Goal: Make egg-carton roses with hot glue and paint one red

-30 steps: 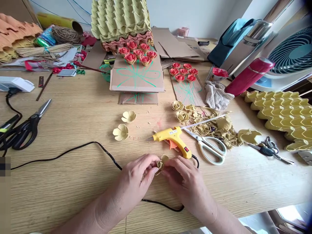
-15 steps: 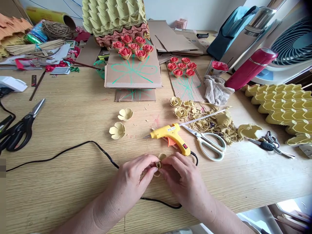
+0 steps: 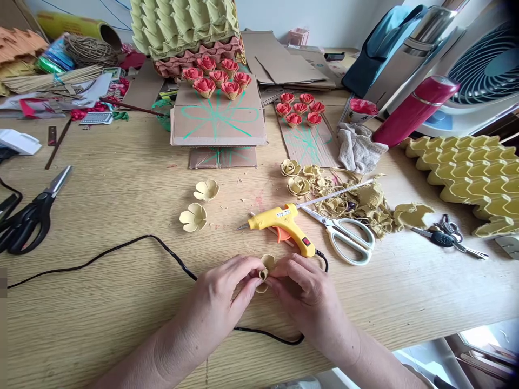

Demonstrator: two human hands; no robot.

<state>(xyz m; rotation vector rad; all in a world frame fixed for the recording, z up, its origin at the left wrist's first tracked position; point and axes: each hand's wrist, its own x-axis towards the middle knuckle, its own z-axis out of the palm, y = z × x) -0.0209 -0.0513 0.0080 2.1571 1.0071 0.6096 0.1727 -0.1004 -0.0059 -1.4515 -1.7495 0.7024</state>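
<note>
A small yellow egg-carton flower (image 3: 266,263) is pinched between my two hands near the table's front, a curled petal roll at its centre. My left hand (image 3: 227,289) grips it from the left with thumb and fingertips; my right hand (image 3: 306,292) does so from the right. The fingers hide part of the petals. Just beyond lies a yellow glue gun (image 3: 278,219), nozzle pointing left. Two open petal cups, one nearer (image 3: 193,217) and one farther (image 3: 206,190), rest to the left. Two rolled yellow roses (image 3: 299,186) sit behind the glue gun.
White-handled scissors (image 3: 351,240), carton scraps (image 3: 365,208) and keys (image 3: 446,237) lie at right. Black scissors (image 3: 30,216) are at far left; a black cord (image 3: 150,236) crosses the table. Red roses (image 3: 219,79) stand on cardboard (image 3: 219,127) behind. Egg trays (image 3: 466,167) and a red flask (image 3: 417,111) stand at right.
Both hands stay on the flower, and its central roll has turned slightly between the fingertips. The whole view has shifted a little.
</note>
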